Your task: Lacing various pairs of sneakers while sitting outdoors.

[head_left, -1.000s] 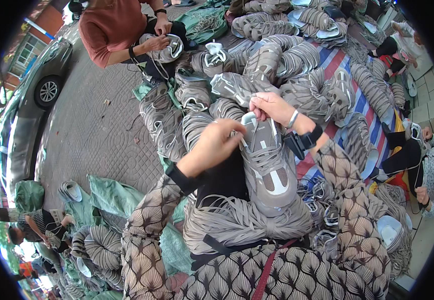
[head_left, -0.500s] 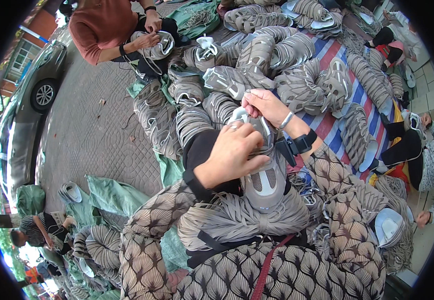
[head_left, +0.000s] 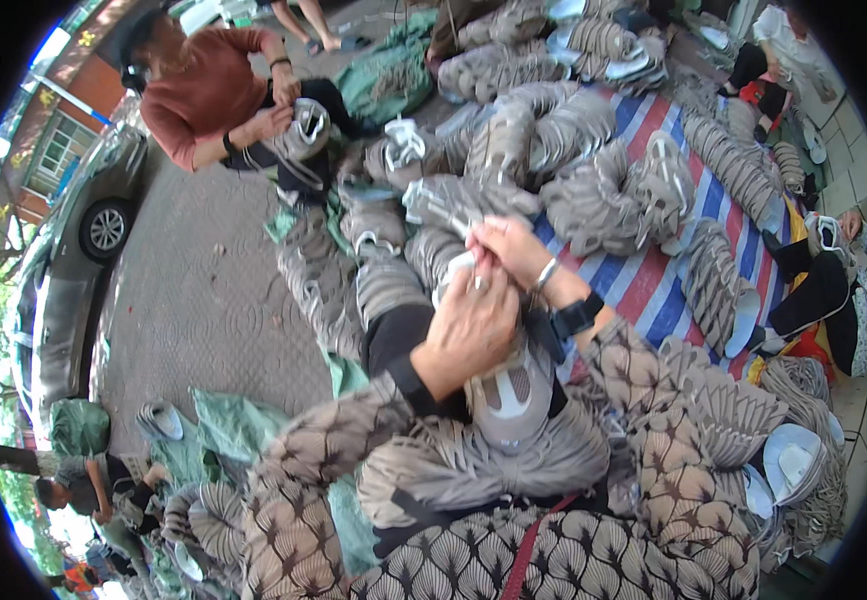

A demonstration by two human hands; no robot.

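Observation:
On my lap rests a grey-beige shoe upper (head_left: pixel 511 400), its rounded toe toward me and its white-lined opening away from me, mostly hidden by my hands. My left hand (head_left: pixel 472 322) is closed in a pinch over the opening. Right beside it my right hand (head_left: pixel 516 252) is also pinched, the fingertips of both hands meeting. Whatever lies between the fingers is too small and covered to make out. Under the toe a thick bundle of grey flat shoelaces (head_left: pixel 424 465) lies across my lap.
Nested stacks of grey shoe uppers (head_left: pixel 594 200) spread ahead over a striped red, white and blue sheet (head_left: pixel 644 285). At far left a co-worker (head_left: pixel 204 90) handles another upper (head_left: pixel 304 130). Green sacking (head_left: pixel 239 425) lies left, a parked car (head_left: pixel 79 240) beyond. More people sit at right.
My left hand has moved from spread over the upper to a pinch against my right fingertips. My right hand has come slightly down and left. The view has shifted a little.

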